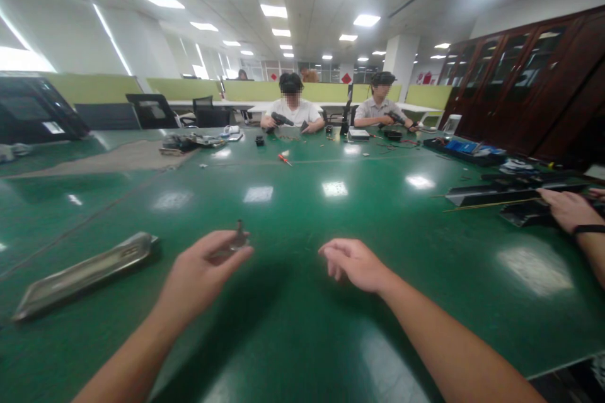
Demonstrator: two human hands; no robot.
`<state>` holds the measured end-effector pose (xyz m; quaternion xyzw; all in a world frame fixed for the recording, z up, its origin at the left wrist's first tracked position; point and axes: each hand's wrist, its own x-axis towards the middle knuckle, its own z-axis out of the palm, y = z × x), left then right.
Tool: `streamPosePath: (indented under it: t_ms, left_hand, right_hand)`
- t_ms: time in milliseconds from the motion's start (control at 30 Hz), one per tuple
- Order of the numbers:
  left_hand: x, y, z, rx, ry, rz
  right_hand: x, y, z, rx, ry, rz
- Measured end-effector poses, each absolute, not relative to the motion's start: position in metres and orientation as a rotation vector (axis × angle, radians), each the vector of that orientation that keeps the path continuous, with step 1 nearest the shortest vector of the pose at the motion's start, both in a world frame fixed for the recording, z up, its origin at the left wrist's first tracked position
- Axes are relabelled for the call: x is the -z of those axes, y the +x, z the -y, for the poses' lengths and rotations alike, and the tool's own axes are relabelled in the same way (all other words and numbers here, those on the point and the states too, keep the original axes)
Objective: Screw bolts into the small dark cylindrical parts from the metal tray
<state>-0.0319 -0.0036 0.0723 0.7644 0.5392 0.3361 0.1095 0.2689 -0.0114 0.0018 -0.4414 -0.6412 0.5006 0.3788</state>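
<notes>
A single camera is mounted on my head. It faces forward and slightly downward across the green table [118,201]. My left hand [201,274], pinching a small metal part [237,238], and right hand [357,263] sit nearest the lens; the seated co-workers [293,112] lie far opposite.

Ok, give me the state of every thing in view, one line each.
left hand: shut on the small metal part
small metal part: pinched between thumb and fingers
right hand: open, empty, fingers loosely curled
metal cover: lying flat on the green table, untouched
red screwdriver: lying on the table, unheld
co-worker's hand: resting on a black part
</notes>
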Motion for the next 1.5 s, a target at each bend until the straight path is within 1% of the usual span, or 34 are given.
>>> streamPosePath:
  t_ms: [100,167,300,467,567,733,900,1100,1300,1500]
  left_hand:
    - [-0.053,0.013,0.02,-0.731,2.34,-1.249]
    - [-0.04,0.028,0.033,-0.556,2.395,-1.121]
    - [-0.024,0.03,0.048,-0.399,2.401,-1.05]
    - [-0.016,0.019,0.045,-0.492,2.329,-1.163]
    - [-0.015,0.016,0.043,-0.547,2.336,-1.17]
    - [-0.017,0.015,0.044,-0.637,2.415,-1.055]
    - [-0.018,0.015,0.044,-0.691,2.447,-0.956]
    - [-0.015,0.017,0.043,-0.666,2.408,-0.936]
    - [-0.014,0.019,0.046,-0.67,2.379,-0.981]
    - [-0.015,0.019,0.045,-0.684,2.399,-1.005]
  right_hand:
    - [-0.003,0.273,0.009,-1.145,-1.139,1.585]
    - [-0.005,0.274,0.012,-1.07,-1.135,1.573]
    - [-0.009,0.271,0.022,-0.982,-1.116,1.693]
    - [-0.017,0.266,0.032,-0.905,-1.076,2.016]
    - [-0.02,0.264,0.035,-0.878,-1.027,2.117]
    - [-0.019,0.261,0.04,-0.892,-0.941,2.196]
    - [-0.015,0.256,0.044,-0.801,-0.931,2.312]
    - [-0.011,0.251,0.045,-0.758,-0.929,2.364]
    - [-0.01,0.25,0.046,-0.626,-0.9,2.394]
    - [-0.013,0.253,0.046,-0.569,-0.889,2.405]
